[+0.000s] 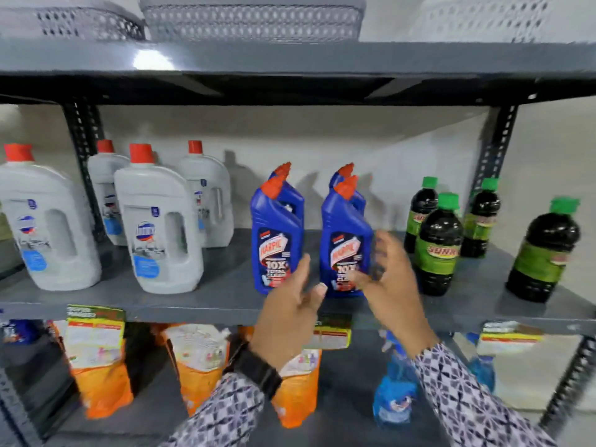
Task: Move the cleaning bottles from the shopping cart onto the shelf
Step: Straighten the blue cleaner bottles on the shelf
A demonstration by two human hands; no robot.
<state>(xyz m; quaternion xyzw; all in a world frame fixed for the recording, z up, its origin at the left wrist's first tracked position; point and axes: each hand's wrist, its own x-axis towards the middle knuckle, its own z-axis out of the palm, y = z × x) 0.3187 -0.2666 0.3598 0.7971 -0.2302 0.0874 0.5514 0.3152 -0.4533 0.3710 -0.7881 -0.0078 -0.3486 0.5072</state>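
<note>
My patterned sleeves (467, 391) come up from 6 o'clock, the left wrist wearing a black watch (258, 371). My left hand (292, 309) is open, fingers loosely spread, its fingertips just beside the lower right edge of the left blue bottle (276, 240); it grips nothing. My right hand (392, 282) is also open, fingers curled and blurred, right at the front blue bottle (346, 243) at 12 o'clock, but I cannot tell whether it touches. Both blue bottles stand upright near the front of the grey shelf (209, 304), each with another red-capped blue one behind it. At 3 o'clock stand dark bottles with green caps (437, 250); at 9 o'clock, white jugs with red caps (158, 233). Below, towards 7 o'clock, orange pouches (96, 379) stand on the lower shelf. Farthest up, at 12 o'clock, grey baskets (251, 19) sit on top.
</note>
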